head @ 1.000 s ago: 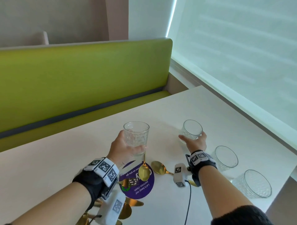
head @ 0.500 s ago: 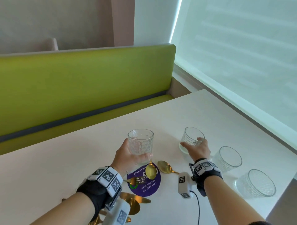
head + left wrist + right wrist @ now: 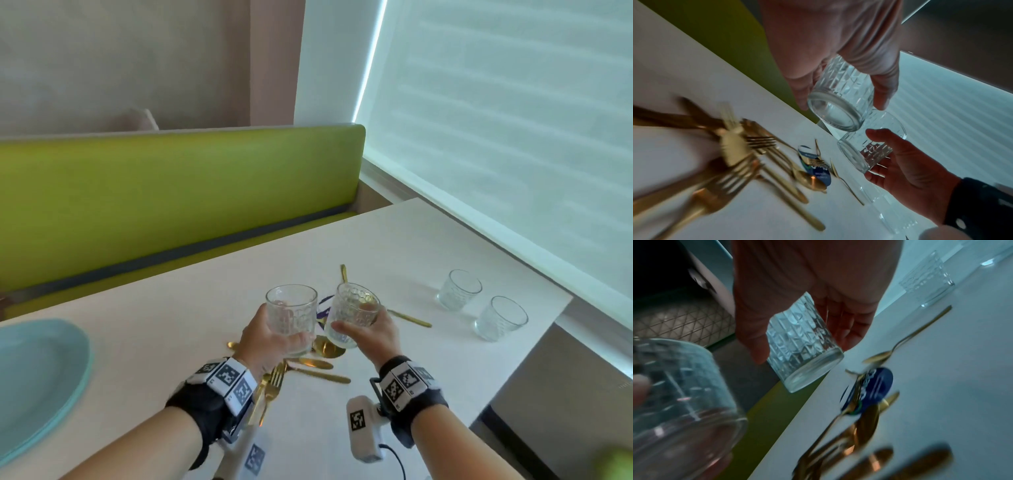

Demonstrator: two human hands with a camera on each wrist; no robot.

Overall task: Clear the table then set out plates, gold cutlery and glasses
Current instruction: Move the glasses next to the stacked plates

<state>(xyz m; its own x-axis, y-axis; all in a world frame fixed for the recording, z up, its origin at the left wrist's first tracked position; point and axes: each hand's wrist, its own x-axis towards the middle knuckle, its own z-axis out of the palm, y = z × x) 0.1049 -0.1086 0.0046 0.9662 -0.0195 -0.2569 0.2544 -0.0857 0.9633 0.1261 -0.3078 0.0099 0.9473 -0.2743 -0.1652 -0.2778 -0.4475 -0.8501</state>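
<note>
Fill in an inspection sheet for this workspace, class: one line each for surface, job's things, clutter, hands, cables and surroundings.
Surface: white table, mostly bare at the far side.
Job's things: two lifted glasses; two standing glasses by the window edge; gold cutlery in a loose pile; pale blue plate.
Clutter: purple round coaster under the cutlery.
Hands: left hand and right hand each grip a glass.
Cables: black cable from the right wrist unit.
Surroundings: green bench, window blind.
</note>
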